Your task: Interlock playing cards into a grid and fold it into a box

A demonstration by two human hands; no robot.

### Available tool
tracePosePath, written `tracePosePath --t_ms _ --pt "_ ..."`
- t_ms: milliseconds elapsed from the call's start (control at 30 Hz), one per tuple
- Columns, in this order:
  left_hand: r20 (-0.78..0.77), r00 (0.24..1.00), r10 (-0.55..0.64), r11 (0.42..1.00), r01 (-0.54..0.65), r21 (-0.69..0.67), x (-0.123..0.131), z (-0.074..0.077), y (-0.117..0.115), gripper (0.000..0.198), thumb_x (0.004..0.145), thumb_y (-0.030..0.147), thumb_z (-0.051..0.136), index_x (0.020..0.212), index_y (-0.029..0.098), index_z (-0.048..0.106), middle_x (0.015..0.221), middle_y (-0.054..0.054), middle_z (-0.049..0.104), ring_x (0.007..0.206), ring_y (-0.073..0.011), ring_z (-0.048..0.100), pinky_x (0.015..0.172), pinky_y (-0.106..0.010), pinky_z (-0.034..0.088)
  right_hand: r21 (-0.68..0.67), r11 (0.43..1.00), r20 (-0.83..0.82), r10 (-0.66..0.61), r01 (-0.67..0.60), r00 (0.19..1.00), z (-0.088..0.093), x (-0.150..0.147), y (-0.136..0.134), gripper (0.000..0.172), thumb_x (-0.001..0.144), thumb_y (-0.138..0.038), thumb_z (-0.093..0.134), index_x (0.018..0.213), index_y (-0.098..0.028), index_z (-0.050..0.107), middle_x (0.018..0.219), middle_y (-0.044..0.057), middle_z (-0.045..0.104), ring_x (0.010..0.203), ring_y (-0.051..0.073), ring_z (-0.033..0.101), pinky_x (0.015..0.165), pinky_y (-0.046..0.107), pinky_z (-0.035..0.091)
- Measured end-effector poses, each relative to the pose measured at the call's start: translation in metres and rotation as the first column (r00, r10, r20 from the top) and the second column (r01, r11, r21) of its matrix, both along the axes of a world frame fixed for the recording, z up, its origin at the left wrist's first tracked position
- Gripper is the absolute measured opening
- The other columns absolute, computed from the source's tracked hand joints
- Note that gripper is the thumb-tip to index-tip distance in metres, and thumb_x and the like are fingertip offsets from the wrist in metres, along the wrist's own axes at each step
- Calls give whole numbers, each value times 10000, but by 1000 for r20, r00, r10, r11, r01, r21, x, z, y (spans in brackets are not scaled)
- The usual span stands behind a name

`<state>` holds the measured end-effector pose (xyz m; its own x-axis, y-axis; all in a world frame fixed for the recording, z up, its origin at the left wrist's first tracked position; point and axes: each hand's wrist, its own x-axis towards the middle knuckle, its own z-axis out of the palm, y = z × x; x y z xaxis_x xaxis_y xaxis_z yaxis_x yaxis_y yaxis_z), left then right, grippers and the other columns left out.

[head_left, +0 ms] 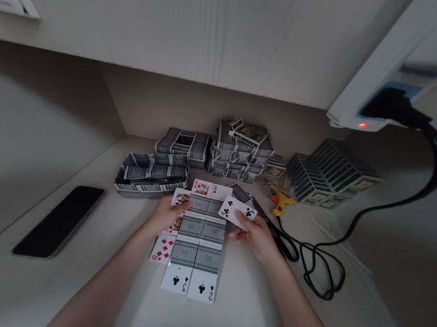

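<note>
A panel of playing cards lies on the table, with grey patterned backs in two columns and face-up cards sticking out around the edges. My left hand is at its left edge, thumb on the cards and the other fingers mostly hidden. Between the thumb and fingers of my right hand is a four of clubs, face up and raised beside the panel's upper right. Behind that card, a face-down card shows on the table. A three of clubs and a two of clubs form the near edge.
Boxes built from cards stand at the back, beside an open card tray. Stacked card packs and a yellow glue gun are at right, with a looping black cable. A phone lies left. A shelf overhangs.
</note>
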<state>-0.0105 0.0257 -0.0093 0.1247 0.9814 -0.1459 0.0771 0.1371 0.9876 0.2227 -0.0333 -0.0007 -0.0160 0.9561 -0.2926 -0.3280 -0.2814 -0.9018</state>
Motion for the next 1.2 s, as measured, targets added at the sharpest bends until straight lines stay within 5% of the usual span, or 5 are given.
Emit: tracePosePath --t_ms 233,500,867,1200 --pt "106 990 91 994 -85 -61 -1 4 1 505 492 470 760 837 114 667 789 -94 714 797 -277 646 716 -371 492 8 1000 -69 30 -29 997 1 -8 -1 353 650 -392 721 856 -127 608 711 54 684 463 139 625 358 195 446" --pt "142 988 60 998 -58 -17 -6 0 3 478 550 459 741 894 136 664 825 -77 717 790 -252 654 754 -360 487 145 961 26 -242 236 970 -3 7 7 418 649 -448 700 875 -107 617 797 105 708 397 95 554 368 208 451" --pt "126 990 58 996 -48 -75 -1 6 -1 458 511 418 767 830 106 663 800 -97 710 782 -265 642 726 -363 482 158 985 331 -121 71 936 -6 -7 2 430 648 -558 629 742 -140 589 566 41 658 362 131 550 365 232 431" --pt "26 998 59 998 -59 -8 1 4 -2 468 496 472 754 782 108 681 812 -98 714 778 -265 644 734 -355 477 115 993 482 -31 -28 876 -14 10 4 367 683 -467 625 490 -191 480 371 -37 449 281 77 342 294 223 235"
